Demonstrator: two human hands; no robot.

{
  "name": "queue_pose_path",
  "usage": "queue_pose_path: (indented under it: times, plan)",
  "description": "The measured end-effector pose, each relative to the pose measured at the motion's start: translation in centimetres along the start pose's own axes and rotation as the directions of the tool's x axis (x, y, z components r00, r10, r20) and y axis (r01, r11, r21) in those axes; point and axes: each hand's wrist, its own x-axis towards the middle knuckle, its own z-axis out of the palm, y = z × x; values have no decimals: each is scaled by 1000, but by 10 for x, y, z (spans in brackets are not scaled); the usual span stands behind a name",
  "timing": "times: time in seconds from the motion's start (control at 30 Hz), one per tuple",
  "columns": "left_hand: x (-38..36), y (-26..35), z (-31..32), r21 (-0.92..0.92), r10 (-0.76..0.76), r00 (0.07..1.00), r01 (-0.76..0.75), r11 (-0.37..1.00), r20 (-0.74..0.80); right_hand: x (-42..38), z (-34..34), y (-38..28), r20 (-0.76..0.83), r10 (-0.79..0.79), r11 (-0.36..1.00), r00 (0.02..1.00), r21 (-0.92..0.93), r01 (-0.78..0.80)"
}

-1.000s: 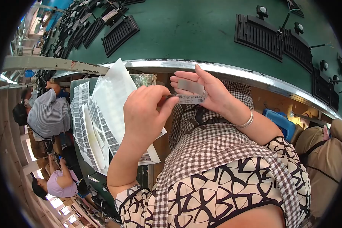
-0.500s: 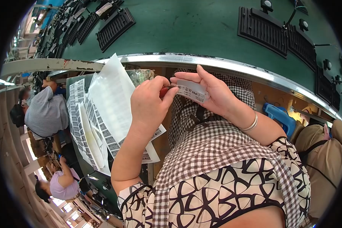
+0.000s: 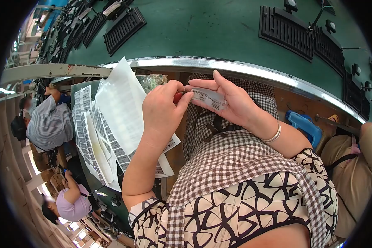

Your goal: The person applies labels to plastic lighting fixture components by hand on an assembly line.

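A silver-grey printed label (image 3: 208, 98) lies across the palm and fingers of my right hand (image 3: 234, 101), which is turned up and holds it with the fingers stretched out. My left hand (image 3: 164, 105) is closed in a pinch at the label's left end. Between its thumb and forefinger shows a small red, dark-tipped thing (image 3: 178, 97); its kind is mostly hidden by the fingers. Sheets of printed labels (image 3: 89, 124) and a whitish backing sheet (image 3: 120, 109) lie to the left of my left forearm.
Beyond a metal edge (image 3: 202, 64) is a green bench (image 3: 202, 33). Black finned lamp housings (image 3: 285, 33) lie on it at right, with more (image 3: 126, 31) at left. A blue plastic object (image 3: 304, 128) is at right. People sit at left (image 3: 49, 124) and right (image 3: 351, 173).
The label has tilted slightly in my right hand and its sheen has changed. My hands stay almost in place. The seated person at right has shifted, an arm moving outward.
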Motion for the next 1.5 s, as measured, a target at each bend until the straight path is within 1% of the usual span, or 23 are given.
queue_pose_path:
  times: [0.3,0.43,0.53,0.6,0.63,0.67,0.73,0.77,0.8,0.83,0.87,0.93,1.0,1.03,1.07,1.13,1.2,1.23,1.27,1.33,1.4,1.47,1.5]
  plan:
    - [1,1,2,10,19,1000,-19,1000,-8,-3,1,-2,5,10,1000,1000,26,-10]
    - [-1,1,3,19,39,999,-38,999,-35,-3,0,-2,21,6,1000,1000,5,-6]
    - [0,2,5,-23,18,1000,-18,1000,-14,-5,-1,-8,50,5,999,999,-38,-3]
    - [2,-1,4,-194,-83,996,84,977,16,-8,-7,-15,84,-16,995,996,-101,25]
    - [4,-4,3,-278,-126,991,131,951,36,-12,-14,-23,97,-57,977,994,-200,76]
    - [7,-7,2,-323,-138,990,134,937,11,-21,-17,-35,10,-149,903,989,-406,141]
    - [12,-11,1,-413,-159,987,129,901,-39,-25,-32,-62,18,-433,671,901,-661,336]
    - [16,-11,-1,-429,-158,985,114,896,-70,-26,-40,-78,34,-596,509,802,-757,410]
    - [18,-12,-4,-412,-155,984,106,905,-86,-25,-46,-96,76,-739,319,669,-836,446]
    - [21,-13,-5,-401,-145,984,91,912,-106,-24,-48,-117,83,-787,195,611,-907,374]
    - [24,-14,-6,-392,-130,984,73,917,-122,-19,-53,-138,206,-823,-53,529,-956,290]
    - [30,-18,-8,-414,-131,984,71,907,-119,-4,-45,-165,297,-815,-279,498,-954,113]
    - [35,-23,-9,-462,-139,982,63,885,-131,27,-48,-183,447,-763,-514,468,-857,-20]
    - [37,-23,-12,-465,-136,982,60,883,-131,43,-49,-187,474,-759,-563,446,-822,-83]
    - [39,-22,-17,-468,-138,981,61,882,-133,62,-54,-191,455,-775,-582,438,-783,-218]
    - [42,-23,-22,-475,-150,979,69,877,-135,94,-58,-195,421,-783,-583,458,-755,-301]
    - [44,-28,-26,-484,-163,978,82,871,-128,112,-57,-189,302,-690,-639,658,-681,-358]
    - [46,-31,-28,-477,-174,977,95,874,-126,119,-59,-178,327,-647,-723,689,-550,-418]
    - [49,-36,-29,-483,-171,976,86,872,-135,129,-65,-171,332,-622,-711,709,-618,-334]
    - [51,-42,-30,-498,-174,973,77,864,-151,131,-62,-163,387,-626,-733,677,-589,-341]
    - [54,-44,-32,-515,-180,971,74,854,-159,138,-56,-180,359,-615,-710,702,-639,-295]
    - [56,-46,-35,-505,-179,969,72,860,-168,158,-60,-203,309,-689,-585,656,-771,-252]
    - [55,-47,-36,-488,-180,970,78,870,-166,167,-60,-201,310,-705,-615,637,-715,-333]
